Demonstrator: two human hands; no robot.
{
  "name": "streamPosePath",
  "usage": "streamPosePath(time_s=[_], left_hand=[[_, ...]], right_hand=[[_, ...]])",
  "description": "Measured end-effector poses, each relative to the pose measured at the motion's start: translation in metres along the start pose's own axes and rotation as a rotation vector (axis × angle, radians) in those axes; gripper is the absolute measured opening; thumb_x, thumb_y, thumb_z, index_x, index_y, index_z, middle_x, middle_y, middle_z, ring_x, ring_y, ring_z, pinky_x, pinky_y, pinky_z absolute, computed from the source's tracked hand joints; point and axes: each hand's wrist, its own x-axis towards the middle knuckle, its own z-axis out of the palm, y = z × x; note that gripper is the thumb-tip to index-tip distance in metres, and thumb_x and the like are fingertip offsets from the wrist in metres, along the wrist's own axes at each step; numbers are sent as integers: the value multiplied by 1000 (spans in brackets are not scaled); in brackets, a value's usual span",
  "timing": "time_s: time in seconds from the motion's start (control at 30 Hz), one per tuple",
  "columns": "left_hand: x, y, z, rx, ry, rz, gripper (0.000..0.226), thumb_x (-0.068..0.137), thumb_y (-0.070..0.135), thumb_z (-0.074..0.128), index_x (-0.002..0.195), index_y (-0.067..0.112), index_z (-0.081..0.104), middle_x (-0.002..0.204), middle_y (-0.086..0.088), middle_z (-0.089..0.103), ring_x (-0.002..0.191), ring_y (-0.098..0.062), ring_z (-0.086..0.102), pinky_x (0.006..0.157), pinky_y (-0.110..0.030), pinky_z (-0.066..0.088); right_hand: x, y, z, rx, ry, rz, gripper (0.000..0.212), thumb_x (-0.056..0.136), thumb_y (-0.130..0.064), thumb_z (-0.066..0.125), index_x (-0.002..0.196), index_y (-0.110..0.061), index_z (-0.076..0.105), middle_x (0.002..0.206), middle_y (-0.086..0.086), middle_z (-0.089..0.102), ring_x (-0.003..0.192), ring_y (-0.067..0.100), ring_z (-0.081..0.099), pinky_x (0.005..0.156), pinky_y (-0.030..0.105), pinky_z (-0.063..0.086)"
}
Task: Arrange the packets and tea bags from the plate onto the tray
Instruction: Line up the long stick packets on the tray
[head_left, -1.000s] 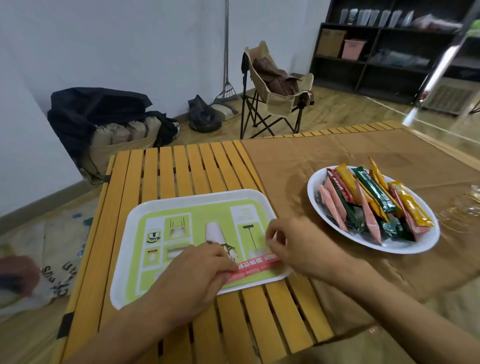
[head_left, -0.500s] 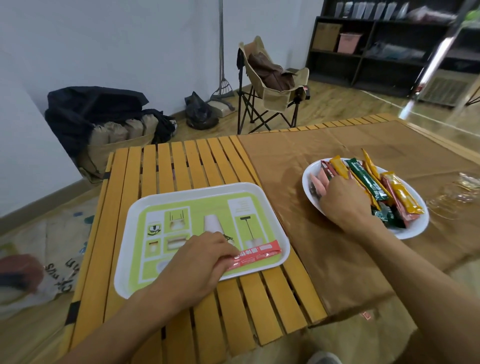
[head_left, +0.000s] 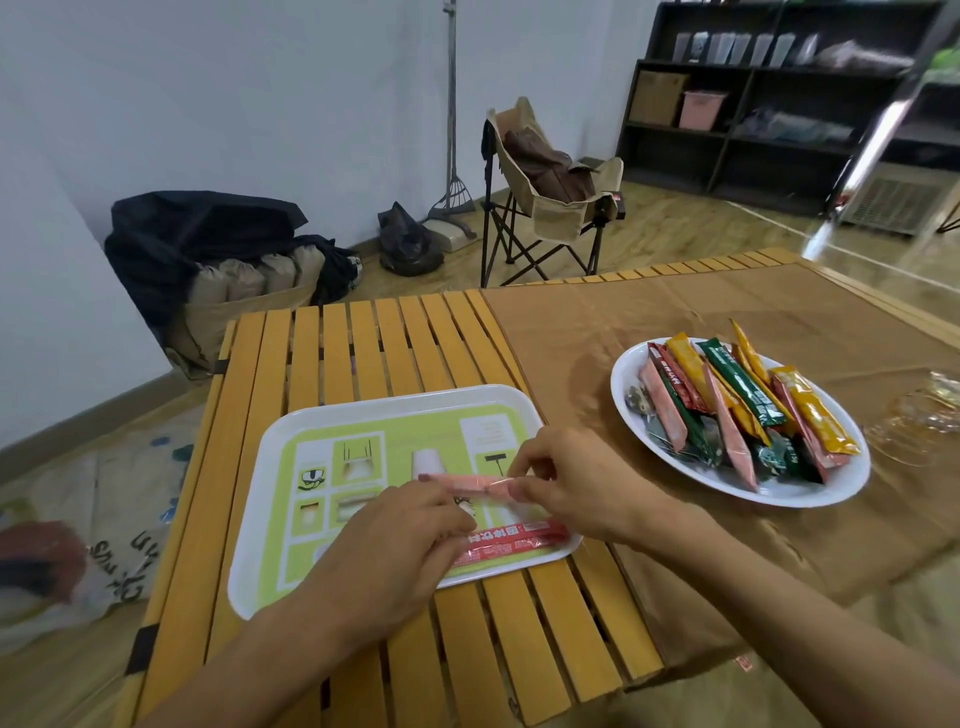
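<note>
Placing: pale pink stick packet, newly brought from the plate, pinched at both ends by left hand and right hand above the white-rimmed green tray.
Already down: red printed packet, near right edge.
Remaining: many sachets on white round plate, far right.

A slatted wooden table carries a tray near its front edge. A brown cloth (creased, glossy) covers its right part, bearing a white plate and, just right, clear wrapping.
</note>
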Motion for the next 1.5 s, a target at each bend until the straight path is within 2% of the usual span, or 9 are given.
streamPosePath(time_s=[0.1,0.3,0.5,0.67,0.8,0.93,1.1,1.3,1.5], left_hand=[[3,4,-6,11,62,-11,12,92,36,58,99,31,67,96,17,58,89,-1,51,73,-20,44],[5,4,-6,80,115,-54,10,91,33,61,99,30,66,93,17,54,84,-4,50,69,-24,45],[8,-9,2,188,67,-93,24,95,35,53,117,31,63,122,13,56,108,-10,49,93,-33,38],[6,-11,3,210,35,-77,23,96,40,47,112,35,62,110,18,58,96,-5,48,82,-25,33],[5,-8,4,145,9,-29,27,95,43,48,117,35,62,112,21,56,97,-2,46,81,-24,35],[5,-7,7,121,-31,3,26,95,43,49,116,36,64,114,21,58,100,-3,48,82,-27,38],[5,-6,6,134,-32,23,24,95,41,50,111,35,67,111,20,59,96,-4,50,80,-27,39],[3,-4,6,143,-34,16,22,95,40,51,108,34,68,108,19,60,92,-4,51,76,-25,40],[4,-5,7,125,-38,3,23,95,43,47,108,36,65,108,20,57,95,-1,47,79,-24,38]], right_hand=[[4,-1,-1,68,-123,-47,17,92,-28,62,85,-21,77,82,-11,67,75,5,60,66,25,49],[8,1,5,23,-137,-4,17,94,-32,62,101,-22,74,105,-7,67,90,9,62,81,36,55],[5,3,5,-32,-144,-23,18,89,-36,69,106,-30,72,108,-10,62,92,7,57,80,27,51],[6,2,13,-38,-125,-54,14,90,-31,68,102,-29,72,103,-10,64,86,5,55,69,18,44],[7,5,7,-9,-75,-37,14,89,-31,67,101,-28,73,97,-13,63,83,3,56,70,18,46],[11,21,-16,-11,173,146,13,88,-21,60,87,-21,73,80,-8,69,73,9,62,67,27,49],[8,72,-55,-290,418,457,21,89,-19,52,80,-13,70,72,4,65,69,26,62,56,33,47],[7,102,-59,-423,427,692,57,96,-61,39,76,-13,60,67,5,60,58,24,54,56,30,39],[15,98,-54,-460,357,741,37,99,-39,48,102,-4,60,88,10,64,78,33,64,65,34,46]])
